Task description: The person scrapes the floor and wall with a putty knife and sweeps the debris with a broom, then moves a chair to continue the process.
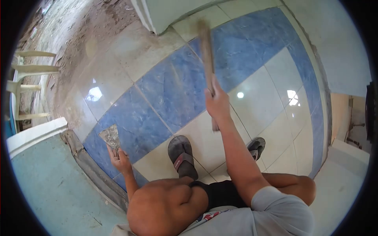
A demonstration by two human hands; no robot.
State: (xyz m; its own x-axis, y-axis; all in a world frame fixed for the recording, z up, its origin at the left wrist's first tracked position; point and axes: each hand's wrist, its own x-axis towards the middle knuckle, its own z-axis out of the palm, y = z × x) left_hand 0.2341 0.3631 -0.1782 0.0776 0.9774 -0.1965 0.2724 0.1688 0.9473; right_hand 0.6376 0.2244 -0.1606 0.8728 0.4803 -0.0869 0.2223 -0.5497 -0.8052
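My left hand (120, 161) is closed round the handle of a putty knife (110, 136), whose flared blade is coated with grey residue and points away from me over the blue tiles. My right hand (217, 103) grips a long brown wooden stick (207, 55) near its lower end. The stick points away from me over the tiled floor (157, 102), and its far end is smeared by motion. Both hands are apart, the left one low beside my knee, the right one raised in front of me.
My feet in dark flip-flops (182, 151) stand on white tiles. A low pale wall (47, 173) with a grey worn edge is at the left. A wall corner (153, 23) juts in at the top. Beyond the tiles, at the upper left, lie dirt ground (94, 19) and a plastic chair (35, 69).
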